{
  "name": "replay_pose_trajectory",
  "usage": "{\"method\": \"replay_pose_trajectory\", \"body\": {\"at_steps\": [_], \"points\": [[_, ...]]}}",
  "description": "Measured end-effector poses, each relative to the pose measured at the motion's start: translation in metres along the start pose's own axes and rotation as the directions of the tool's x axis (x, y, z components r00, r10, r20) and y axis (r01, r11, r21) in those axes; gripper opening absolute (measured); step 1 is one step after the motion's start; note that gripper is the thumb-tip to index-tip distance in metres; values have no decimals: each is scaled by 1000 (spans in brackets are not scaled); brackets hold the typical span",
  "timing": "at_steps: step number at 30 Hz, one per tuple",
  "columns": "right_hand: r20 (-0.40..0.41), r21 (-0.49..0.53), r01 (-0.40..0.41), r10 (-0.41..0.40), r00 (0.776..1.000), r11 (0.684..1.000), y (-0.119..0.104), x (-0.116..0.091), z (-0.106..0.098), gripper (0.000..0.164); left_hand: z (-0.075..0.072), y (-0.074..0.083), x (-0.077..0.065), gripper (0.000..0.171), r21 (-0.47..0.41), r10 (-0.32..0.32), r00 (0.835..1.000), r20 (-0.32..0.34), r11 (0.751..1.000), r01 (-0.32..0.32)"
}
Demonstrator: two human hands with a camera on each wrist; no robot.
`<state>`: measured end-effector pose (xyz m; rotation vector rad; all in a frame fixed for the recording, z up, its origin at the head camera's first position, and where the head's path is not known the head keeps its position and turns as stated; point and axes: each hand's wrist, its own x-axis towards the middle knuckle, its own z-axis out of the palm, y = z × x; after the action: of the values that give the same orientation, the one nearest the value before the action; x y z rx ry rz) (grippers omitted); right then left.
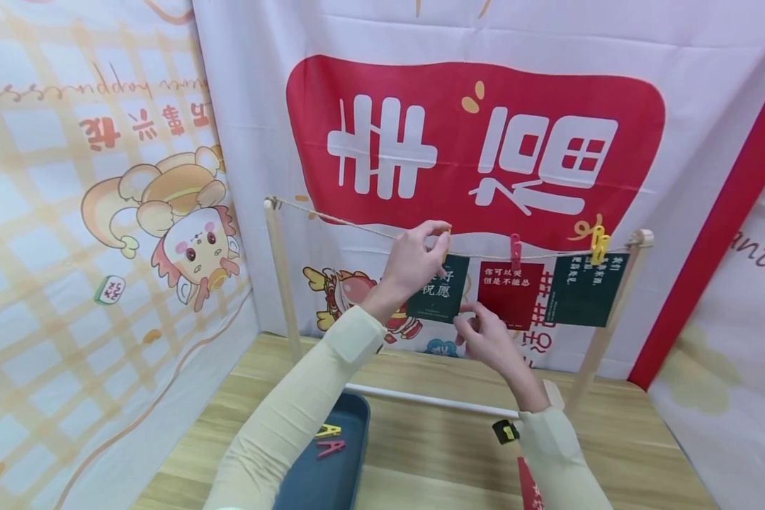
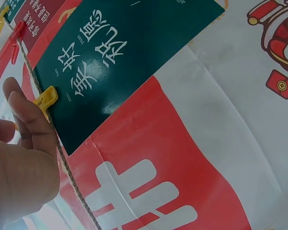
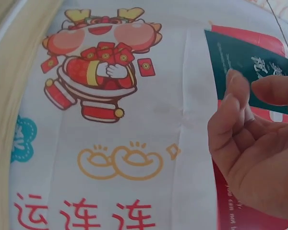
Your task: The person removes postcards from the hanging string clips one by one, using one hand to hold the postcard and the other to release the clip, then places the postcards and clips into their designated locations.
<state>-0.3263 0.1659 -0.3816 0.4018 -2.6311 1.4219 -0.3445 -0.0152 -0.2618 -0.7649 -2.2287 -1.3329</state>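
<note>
On the twine (image 1: 370,228), a yellow peg (image 2: 46,98) is pinched by the left hand (image 1: 414,263) over the green card (image 1: 438,289) (its bottom corner gripped by the right hand (image 1: 487,338)), so a steady release seems needed.

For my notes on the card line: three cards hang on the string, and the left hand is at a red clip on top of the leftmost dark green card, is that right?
Not quite: the clip that the left hand pinches on the leftmost dark green card is yellow, not red, as the left wrist view shows. The red clip holds the middle, red card. Three cards do hang on the string.
</note>
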Motion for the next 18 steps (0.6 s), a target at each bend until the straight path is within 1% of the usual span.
{"method": "replay_pose_trajectory", "body": {"at_steps": [5, 9, 14, 18], "points": [[40, 113, 2, -7, 999, 994, 0, 6, 0, 39, -1, -1, 2, 30, -7, 0, 1000, 23, 1000, 0], [49, 162, 8, -16, 999, 987, 0, 12, 2, 35, -1, -1, 3, 31, -18, 5, 1000, 21, 1000, -5], [67, 174, -8, -4, 998, 985, -6, 12, 2, 23, -2, -1, 4, 32, -26, 16, 1000, 25, 1000, -15], [79, 165, -10, -3, 997, 986, -23, 3, 0, 21, -1, -1, 4, 31, -27, 18, 999, 33, 999, -17]]}}
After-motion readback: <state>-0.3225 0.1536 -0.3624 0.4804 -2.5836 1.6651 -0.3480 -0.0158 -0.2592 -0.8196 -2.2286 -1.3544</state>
